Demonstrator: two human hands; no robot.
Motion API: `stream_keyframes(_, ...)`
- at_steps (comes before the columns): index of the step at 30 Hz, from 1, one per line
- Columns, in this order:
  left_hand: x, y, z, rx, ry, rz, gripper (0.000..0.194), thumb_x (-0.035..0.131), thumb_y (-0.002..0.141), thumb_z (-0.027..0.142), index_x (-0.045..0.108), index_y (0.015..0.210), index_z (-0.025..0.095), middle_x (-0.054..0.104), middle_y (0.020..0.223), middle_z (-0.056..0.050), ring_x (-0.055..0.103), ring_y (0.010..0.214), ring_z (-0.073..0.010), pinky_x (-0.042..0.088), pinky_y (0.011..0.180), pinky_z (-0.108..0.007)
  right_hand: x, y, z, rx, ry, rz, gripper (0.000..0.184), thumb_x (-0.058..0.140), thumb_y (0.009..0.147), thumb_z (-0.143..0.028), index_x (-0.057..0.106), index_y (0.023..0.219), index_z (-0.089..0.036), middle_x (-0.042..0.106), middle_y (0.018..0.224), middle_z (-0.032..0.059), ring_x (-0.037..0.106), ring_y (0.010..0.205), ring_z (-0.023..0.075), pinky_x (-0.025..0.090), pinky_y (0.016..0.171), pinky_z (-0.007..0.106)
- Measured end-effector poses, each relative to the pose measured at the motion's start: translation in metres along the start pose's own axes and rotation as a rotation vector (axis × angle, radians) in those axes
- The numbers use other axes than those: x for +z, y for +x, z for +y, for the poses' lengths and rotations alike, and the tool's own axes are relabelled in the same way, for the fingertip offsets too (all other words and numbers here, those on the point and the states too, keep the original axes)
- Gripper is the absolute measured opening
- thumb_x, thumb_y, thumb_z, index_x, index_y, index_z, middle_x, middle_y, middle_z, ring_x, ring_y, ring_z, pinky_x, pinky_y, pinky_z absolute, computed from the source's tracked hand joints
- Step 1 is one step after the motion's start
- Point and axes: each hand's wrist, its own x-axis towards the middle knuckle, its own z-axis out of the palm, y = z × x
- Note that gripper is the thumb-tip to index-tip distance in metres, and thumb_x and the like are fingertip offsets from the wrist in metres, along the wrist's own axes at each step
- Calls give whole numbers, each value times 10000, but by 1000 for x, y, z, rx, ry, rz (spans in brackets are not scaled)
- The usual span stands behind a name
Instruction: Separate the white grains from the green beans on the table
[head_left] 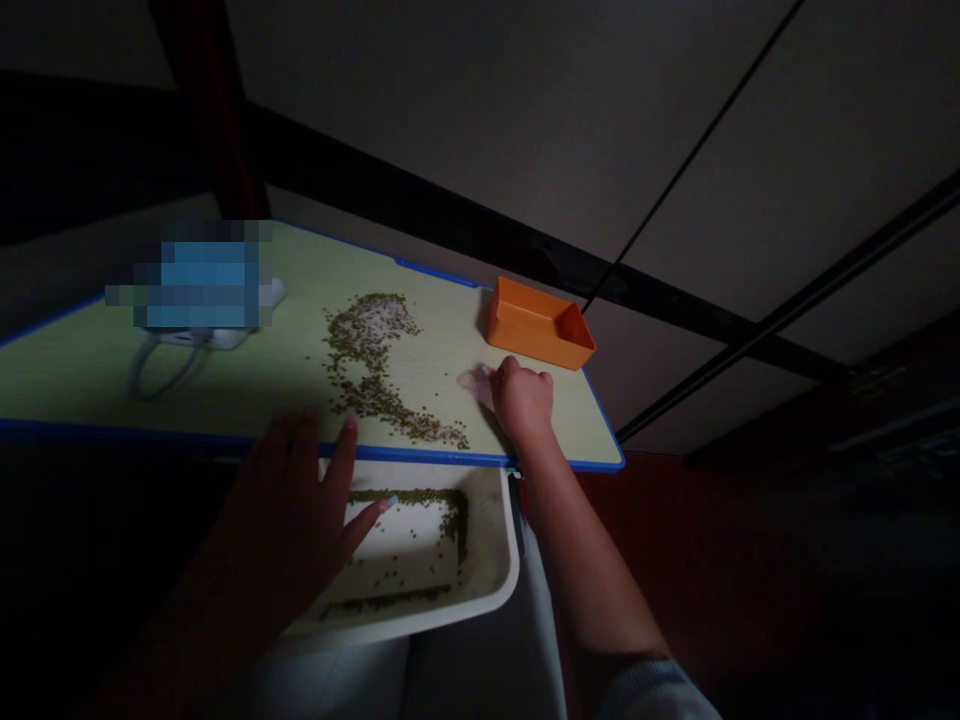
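Note:
My right hand (pixel 525 400) is closed in a fist above the right part of the pale tabletop, just in front of the orange box (pixel 534 340). From its left side sticks out a small pale, see-through piece (pixel 474 383), whose kind I cannot make out. My left hand (pixel 300 500), fingers spread, hovers in shadow at the table's front edge and holds nothing. Beyond it a curved spread of small green beans (pixel 360 385), with whitish grains (pixel 379 318) among them, lies on the tabletop. Below the edge, a white basin (pixel 512 570) has green beans along its inner sides.
The table (pixel 427 345) has a blue rim. At its left stands a white device (pixel 225 338) with a looped cord (pixel 139 368) and a blurred-out blue screen. Pale panels (pixel 600 130) with dark strips rise behind. The surroundings are dim.

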Motion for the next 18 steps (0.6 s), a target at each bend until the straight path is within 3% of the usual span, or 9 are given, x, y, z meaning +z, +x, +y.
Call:
stream_keyframes(5,1,0,-1,7,10,-5,780,487,834,519,471,1410,-6,440,1436,-409,401,1394,-569,433,1052,-650,2,4,4,53,-24,-38,356,416,1045,-421,629,1076,-138,770,951,197,728,885,278,384,848,384)
stream_keyframes(12,0,1,1,-14,-18,-12,756,508,839,504,490,1394,-9,449,1434,-411,400,1394,-569,434,1049,-655,0,9,18,161,-102,20,467,439,1011,-555,619,1066,-128,765,983,221,730,938,293,412,879,393)
stream_keyframes(18,-3,2,1,-5,-37,4,725,514,851,475,501,1389,-10,481,1407,-414,436,1368,-566,453,1032,-659,-5,35,-5,-13,-108,-66,381,397,1047,-434,601,1153,-130,760,1053,210,723,996,284,423,910,396)
